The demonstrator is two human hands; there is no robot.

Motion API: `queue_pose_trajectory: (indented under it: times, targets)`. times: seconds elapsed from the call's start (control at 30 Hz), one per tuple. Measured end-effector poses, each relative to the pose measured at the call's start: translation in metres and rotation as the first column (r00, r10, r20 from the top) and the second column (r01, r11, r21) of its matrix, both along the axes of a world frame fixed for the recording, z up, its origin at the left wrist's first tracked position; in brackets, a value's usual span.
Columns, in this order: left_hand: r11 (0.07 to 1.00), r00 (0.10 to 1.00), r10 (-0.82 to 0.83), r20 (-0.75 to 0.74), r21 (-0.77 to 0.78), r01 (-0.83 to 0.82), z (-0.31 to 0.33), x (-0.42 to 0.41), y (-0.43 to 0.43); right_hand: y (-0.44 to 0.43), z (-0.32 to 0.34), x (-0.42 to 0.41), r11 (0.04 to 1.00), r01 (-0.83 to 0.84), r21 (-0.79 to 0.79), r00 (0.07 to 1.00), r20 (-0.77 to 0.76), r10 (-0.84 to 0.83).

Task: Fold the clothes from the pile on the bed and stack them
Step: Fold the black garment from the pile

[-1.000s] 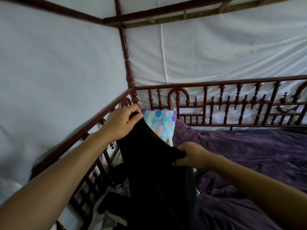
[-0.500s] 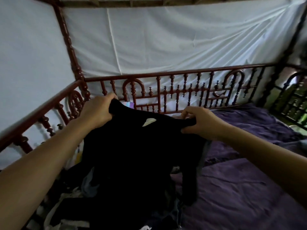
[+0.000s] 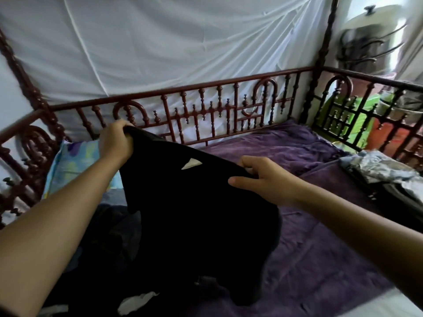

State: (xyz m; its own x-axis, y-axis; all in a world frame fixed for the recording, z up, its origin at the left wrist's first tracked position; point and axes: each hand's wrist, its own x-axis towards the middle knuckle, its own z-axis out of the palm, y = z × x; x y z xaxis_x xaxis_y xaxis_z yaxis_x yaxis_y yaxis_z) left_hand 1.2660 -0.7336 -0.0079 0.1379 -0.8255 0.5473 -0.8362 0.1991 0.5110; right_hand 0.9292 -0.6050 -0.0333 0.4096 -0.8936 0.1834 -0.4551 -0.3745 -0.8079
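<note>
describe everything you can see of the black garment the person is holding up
The black garment looks like soft, matte fabric, plain apart from a small white label near its top edge. The left hand grips one upper corner and the right hand pinches the other, lower, so the top edge slopes down to the right. It hangs unfolded, its lower part resting on the purple bedspread and on dark clothes at the lower left. Its type is unclear.

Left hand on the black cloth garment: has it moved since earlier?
Yes: left hand crossed rightward, from left of the carved wooden corner post to its right.
</note>
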Motion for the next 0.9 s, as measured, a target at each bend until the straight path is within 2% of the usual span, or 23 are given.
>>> queue_pose_trajectory:
  times: [0.13,0.27,0.37,0.47,0.7,0.83,0.9]
  targets:
    - [0.996,0.998,-0.013,0.065,0.085,0.007,-0.032,-0.064,-0.014,0.022,-0.042,-0.052,0.99,0.127,-0.063,0.978,-0.16,-0.136]
    - [0.99,0.976,-0.123,0.182,0.095,0.107,-0.063,-0.138,-0.05,0.034,-0.081,-0.112,0.947,0.322,0.004,0.933,-0.17,-0.317]
    - [0.964,0.903,-0.256,0.344,0.159,0.213,-0.092,-0.2,-0.084,0.042,-0.102,-0.161,0.882,0.468,0.047,0.871,-0.194,-0.452]
    - [0.926,0.875,-0.365,0.32,0.221,0.305,-0.119,-0.278,-0.114,0.046,-0.12,-0.211,0.827,0.559,0.065,0.809,-0.261,-0.526]
    - [0.836,0.839,-0.5,0.216,0.374,0.402,-0.154,-0.465,-0.145,0.044,-0.176,-0.352,0.572,0.812,0.116,0.556,-0.453,-0.697]
    - [0.811,0.818,-0.528,0.227,0.422,0.406,-0.181,-0.56,-0.151,0.026,-0.225,-0.45,0.372,0.91,0.182,0.412,-0.487,-0.77]
    - [0.793,0.816,-0.538,0.211,0.456,0.405,-0.202,-0.606,-0.158,0.01,-0.256,-0.501,0.301,0.929,0.215,0.369,-0.5,-0.783]
